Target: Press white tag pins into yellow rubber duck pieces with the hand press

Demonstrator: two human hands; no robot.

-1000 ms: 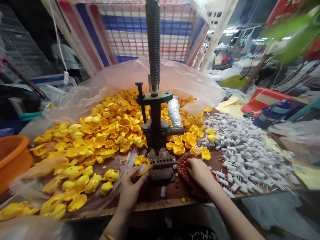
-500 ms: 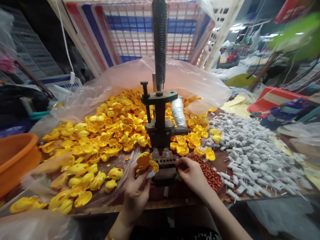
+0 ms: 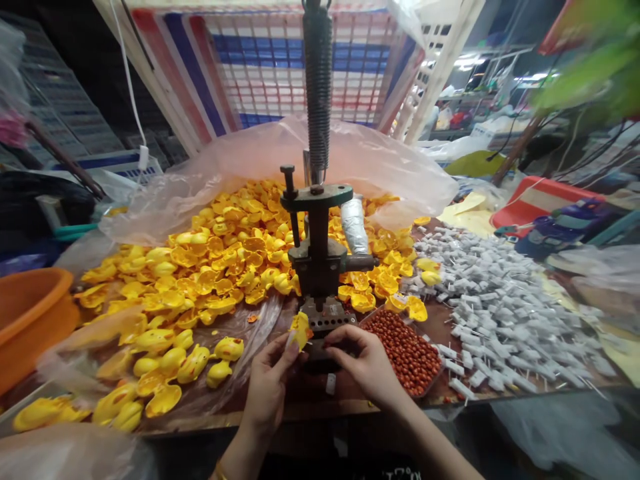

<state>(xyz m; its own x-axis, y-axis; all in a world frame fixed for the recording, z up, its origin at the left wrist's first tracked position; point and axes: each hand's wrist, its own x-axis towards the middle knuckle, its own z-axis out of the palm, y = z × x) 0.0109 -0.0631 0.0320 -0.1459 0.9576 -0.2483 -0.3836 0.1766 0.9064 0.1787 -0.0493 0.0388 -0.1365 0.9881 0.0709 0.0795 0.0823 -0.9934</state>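
My left hand (image 3: pixel 270 377) is closed on a yellow toy duck shell (image 3: pixel 301 331), held upright between thumb and fingers just in front of the press's base. To its right, my right hand (image 3: pixel 367 363) is closed in a pinch, its fingertips a short way from the shell. Whatever those fingertips hold is too small to make out. Behind both hands stands a dark metal hand press (image 3: pixel 320 257) with a tall spring, and a block with a row of holes (image 3: pixel 330 323) at its foot. A clear tray of small red-brown beads (image 3: pixel 407 350) lies beside my right hand.
A large heap of yellow shell pieces (image 3: pixel 200 263) spreads behind and left of the press. Grey-white small blocks with thin pins (image 3: pixel 505 307) are piled at the right. An orange tub (image 3: pixel 35 323) stands at far left, a red container (image 3: pixel 537 203) at back right.
My left hand has turned the duck shell from lying open to standing narrow and upright. My right hand has moved left toward it, uncovering more of the bead tray.
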